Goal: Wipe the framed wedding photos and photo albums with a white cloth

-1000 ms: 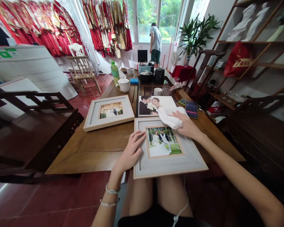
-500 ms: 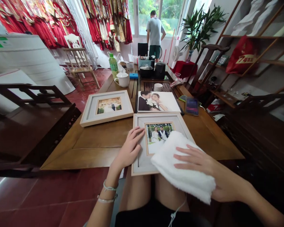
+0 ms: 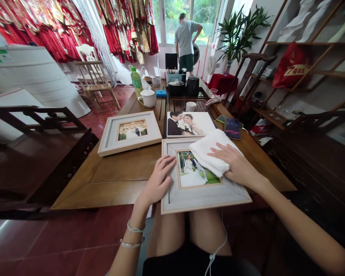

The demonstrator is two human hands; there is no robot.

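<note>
A light wooden picture frame lies near me at the table's edge, its near part jutting out above my legs. Inside it is a photo of two people outdoors. My left hand rests on the frame's left border with fingers stretched out. On the upper right of the frame, my right hand holds a white towel, fingers spread over it. The towel covers part of the photo and the frame's far right corner. A second framed picture lies to the left, and an unframed photo panel lies just beyond.
The wooden table also bears a phone, a white cup, a white mug, a green bottle and a black pot. Dark chairs flank it. A person stands by the window.
My right hand has pushed the towel forward, from the frame's near right part to its far right corner, uncovering more of the photo. My left hand stays put. The person at the window has shifted posture.
</note>
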